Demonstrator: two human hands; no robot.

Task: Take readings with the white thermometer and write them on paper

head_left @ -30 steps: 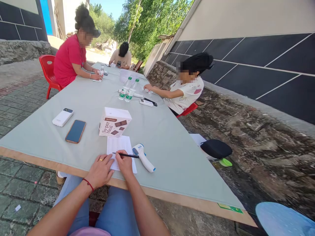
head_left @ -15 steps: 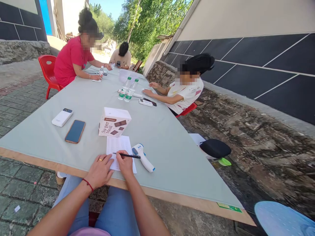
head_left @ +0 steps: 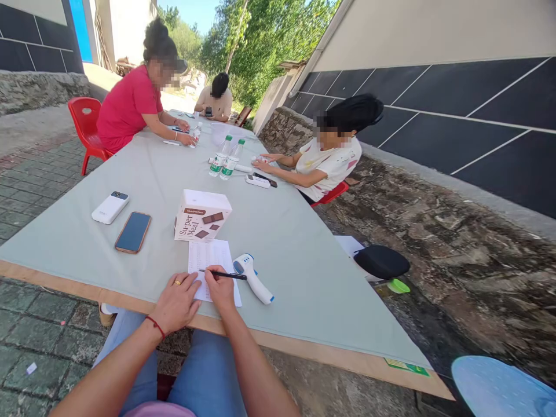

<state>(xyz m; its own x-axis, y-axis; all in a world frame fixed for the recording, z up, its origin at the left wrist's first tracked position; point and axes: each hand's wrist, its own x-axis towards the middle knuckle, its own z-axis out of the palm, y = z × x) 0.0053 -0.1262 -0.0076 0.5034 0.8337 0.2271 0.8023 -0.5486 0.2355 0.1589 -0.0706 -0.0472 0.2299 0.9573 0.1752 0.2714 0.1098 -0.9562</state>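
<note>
My right hand [head_left: 220, 289] grips a black pen [head_left: 232, 275], its tip on a white printed sheet [head_left: 211, 253] at the table's near edge. My left hand [head_left: 177, 301] lies flat on the sheet's left side, fingers stretched out, a ring on one finger. Just beyond the paper stands a white box [head_left: 203, 214] printed with chocolate pieces. A white and blue infrared thermometer [head_left: 255, 279] rests to the right of my right hand. Farther left lie a phone [head_left: 132, 232] and a white power bank [head_left: 110, 207].
Two green-capped water bottles [head_left: 226, 158] stand mid-table on the pale table cover [head_left: 304, 272]. Beyond them is a translucent basin [head_left: 221, 133]. A person in red [head_left: 130, 104] sits at left, another in white [head_left: 328, 162] at right, a third [head_left: 217, 98] at the far end.
My hands and the pen have hardly moved. The person in red has drawn the outstretched arm back and shifted a small bottle to the right. The person in white has lowered the raised hand.
</note>
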